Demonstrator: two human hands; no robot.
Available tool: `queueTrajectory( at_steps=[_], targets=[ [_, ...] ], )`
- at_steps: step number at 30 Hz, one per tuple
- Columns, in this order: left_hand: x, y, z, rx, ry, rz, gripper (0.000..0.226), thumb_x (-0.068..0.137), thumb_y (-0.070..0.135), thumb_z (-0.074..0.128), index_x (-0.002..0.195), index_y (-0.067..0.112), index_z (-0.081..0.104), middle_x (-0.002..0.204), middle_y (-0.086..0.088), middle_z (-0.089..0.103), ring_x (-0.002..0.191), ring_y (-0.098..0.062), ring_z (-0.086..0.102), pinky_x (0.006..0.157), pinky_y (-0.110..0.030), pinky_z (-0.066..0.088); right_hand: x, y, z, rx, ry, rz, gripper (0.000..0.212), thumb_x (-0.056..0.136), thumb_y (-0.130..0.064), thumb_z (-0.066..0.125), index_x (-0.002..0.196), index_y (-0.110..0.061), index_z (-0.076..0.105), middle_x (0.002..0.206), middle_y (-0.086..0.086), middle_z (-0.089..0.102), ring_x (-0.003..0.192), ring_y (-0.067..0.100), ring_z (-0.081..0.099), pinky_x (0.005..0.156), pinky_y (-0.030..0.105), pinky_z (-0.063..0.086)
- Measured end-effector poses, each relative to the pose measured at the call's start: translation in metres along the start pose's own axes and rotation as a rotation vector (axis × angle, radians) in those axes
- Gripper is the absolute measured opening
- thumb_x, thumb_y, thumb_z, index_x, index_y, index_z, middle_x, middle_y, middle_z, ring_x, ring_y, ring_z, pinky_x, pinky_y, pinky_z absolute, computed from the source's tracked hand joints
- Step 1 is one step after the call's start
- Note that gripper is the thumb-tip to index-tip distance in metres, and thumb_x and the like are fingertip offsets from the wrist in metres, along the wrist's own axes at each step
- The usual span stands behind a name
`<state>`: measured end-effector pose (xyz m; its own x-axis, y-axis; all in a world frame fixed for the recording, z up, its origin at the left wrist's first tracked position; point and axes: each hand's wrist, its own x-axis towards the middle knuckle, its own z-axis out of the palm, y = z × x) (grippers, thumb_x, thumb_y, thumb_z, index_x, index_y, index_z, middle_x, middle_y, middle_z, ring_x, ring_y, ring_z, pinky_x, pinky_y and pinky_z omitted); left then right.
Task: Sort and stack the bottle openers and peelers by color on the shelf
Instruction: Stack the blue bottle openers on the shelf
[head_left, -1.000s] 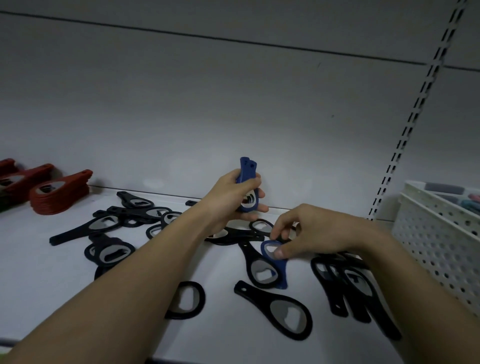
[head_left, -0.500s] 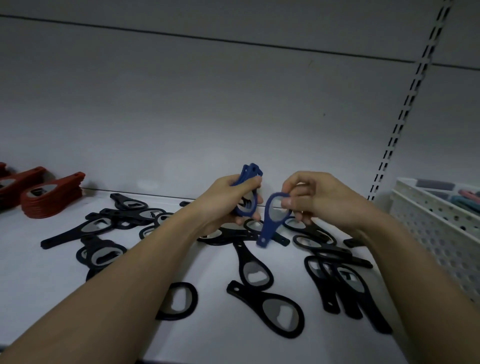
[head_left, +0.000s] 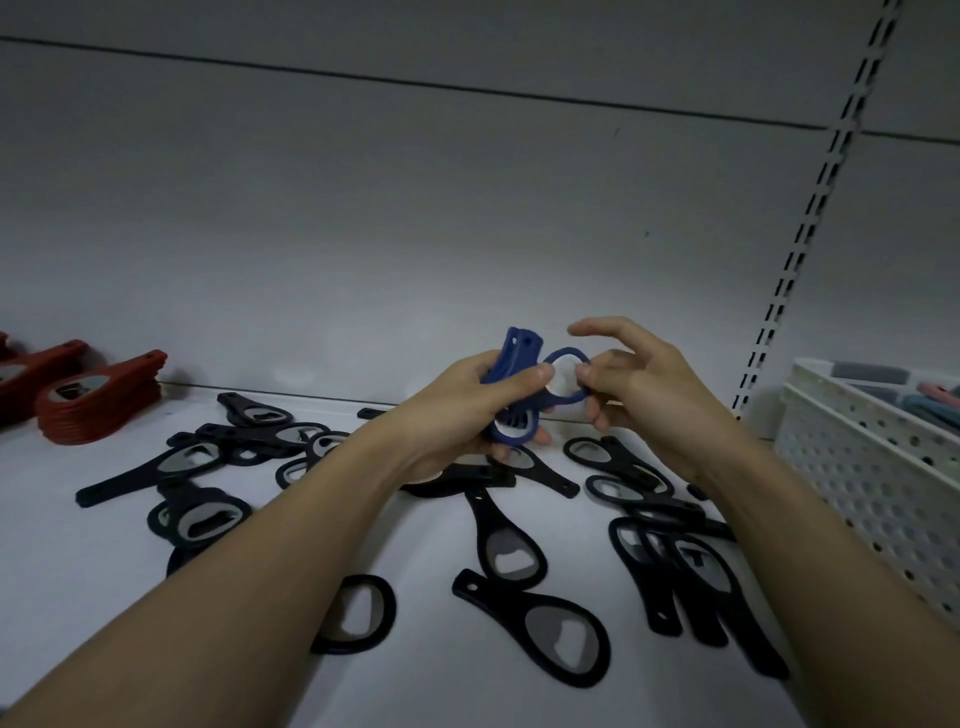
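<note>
- Head view shows the left hand (head_left: 457, 410) gripping a small stack of blue openers (head_left: 511, 387), handles pointing up, held above the shelf (head_left: 415, 551).
- Right hand (head_left: 628, 384) pinches 1 more blue opener (head_left: 566, 382) by its ring between thumb and fingers; the index finger is lifted free.
- That single opener touches the stack's right side, angled across it rather than lined up.
- Judged step: adding this opener to the blue stack. To do it well, turn it so handle matches handle and ring matches ring, then slide it flush before the left thumb clamps it.
- Ease the left grip only slightly, or the stack may fan out.
- Black openers (head_left: 524, 561) lie scattered on the shelf below both hands, still unsorted.
- Red stacks (head_left: 98, 400) sit far left, well apart from the hands; a white basket (head_left: 872, 467) stands at the right.
</note>
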<state>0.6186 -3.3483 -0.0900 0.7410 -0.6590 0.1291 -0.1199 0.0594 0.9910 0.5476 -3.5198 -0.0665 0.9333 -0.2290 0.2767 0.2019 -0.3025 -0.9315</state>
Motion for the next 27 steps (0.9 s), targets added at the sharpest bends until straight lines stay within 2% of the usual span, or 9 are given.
queueTrajectory(
  at_steps=[3,8,12,16,18,21,22,25,27],
  targets=[
    [0.004,0.000,-0.006,-0.020,0.126,0.049,0.031,0.090,0.028,0.070,0.117,0.017,0.060,0.097,-0.004,0.064,0.074,-0.012,0.068,0.052,-0.023,0.045,0.002,-0.001,0.000,0.172,0.067,0.110,0.032,0.095,0.006,0.046,0.115,-0.010,0.067,0.086,0.013,0.061,0.054,0.016,0.060,0.054,0.023,0.053],
    [0.005,0.001,-0.006,-0.080,0.164,0.096,0.042,0.085,0.020,0.076,0.120,0.016,0.053,0.094,-0.002,0.064,0.073,-0.010,0.065,0.059,-0.025,0.048,0.000,-0.003,0.016,0.595,0.075,0.234,0.007,0.093,0.008,0.053,0.099,0.006,0.058,0.085,0.018,0.068,0.066,0.020,0.074,0.059,0.023,0.059],
    [0.003,-0.002,0.003,-0.034,0.125,0.061,0.032,0.091,0.018,0.068,0.119,0.013,0.054,0.101,-0.009,0.065,0.074,-0.016,0.067,0.063,-0.031,0.054,-0.009,0.004,0.034,0.169,-0.064,0.163,0.004,0.094,-0.005,0.060,0.092,-0.003,0.058,0.088,0.016,0.074,0.072,0.026,0.074,0.057,0.028,0.058],
    [0.003,0.001,0.001,0.074,0.188,0.080,0.032,0.092,0.011,0.065,0.120,0.017,0.051,0.108,-0.008,0.063,0.078,-0.017,0.073,0.055,-0.027,0.055,-0.006,0.009,0.030,-0.304,0.043,-0.050,0.010,0.094,-0.025,0.063,0.091,-0.017,0.069,0.094,-0.001,0.068,0.067,0.012,0.064,0.054,0.024,0.056],
    [0.004,0.000,0.000,0.226,0.190,0.134,0.033,0.092,0.007,0.063,0.120,0.018,0.050,0.105,-0.010,0.063,0.077,-0.017,0.072,0.057,-0.032,0.058,-0.005,0.004,0.028,-0.204,0.059,-0.076,0.016,0.093,-0.032,0.063,0.102,-0.020,0.066,0.102,-0.003,0.064,0.064,0.009,0.063,0.055,0.026,0.056],
    [0.004,-0.002,0.004,0.457,0.082,0.175,0.030,0.087,0.004,0.066,0.110,0.021,0.057,0.099,-0.008,0.070,0.088,-0.026,0.069,0.079,-0.044,0.059,-0.007,-0.001,0.032,-0.086,-0.016,-0.124,0.038,0.090,-0.035,0.068,0.125,-0.028,0.054,0.110,-0.004,0.060,0.061,0.005,0.064,0.051,0.024,0.053],
    [0.004,-0.001,0.006,0.466,0.023,0.167,0.028,0.085,0.002,0.068,0.103,0.022,0.060,0.091,-0.003,0.071,0.084,-0.024,0.068,0.075,-0.041,0.057,-0.008,-0.001,0.032,-0.070,-0.017,-0.162,0.040,0.089,-0.032,0.069,0.126,-0.031,0.054,0.109,-0.003,0.060,0.064,0.005,0.065,0.050,0.022,0.052],
    [-0.002,0.007,0.006,0.416,-0.090,0.111,0.026,0.081,0.006,0.076,0.102,0.019,0.067,0.088,0.007,0.072,0.085,-0.008,0.067,0.073,-0.019,0.052,-0.008,-0.002,0.028,-0.004,0.042,-0.271,0.025,0.087,-0.024,0.072,0.112,-0.026,0.067,0.099,0.004,0.066,0.072,0.012,0.069,0.054,0.025,0.057],
    [-0.005,0.010,0.003,0.399,-0.119,0.094,0.024,0.083,0.011,0.077,0.105,0.014,0.069,0.101,0.000,0.072,0.098,-0.015,0.070,0.080,-0.022,0.056,-0.008,-0.003,0.023,0.059,0.090,-0.292,0.015,0.086,-0.022,0.074,0.100,-0.020,0.073,0.089,0.008,0.070,0.065,0.026,0.068,0.049,0.034,0.057]
  ],
)
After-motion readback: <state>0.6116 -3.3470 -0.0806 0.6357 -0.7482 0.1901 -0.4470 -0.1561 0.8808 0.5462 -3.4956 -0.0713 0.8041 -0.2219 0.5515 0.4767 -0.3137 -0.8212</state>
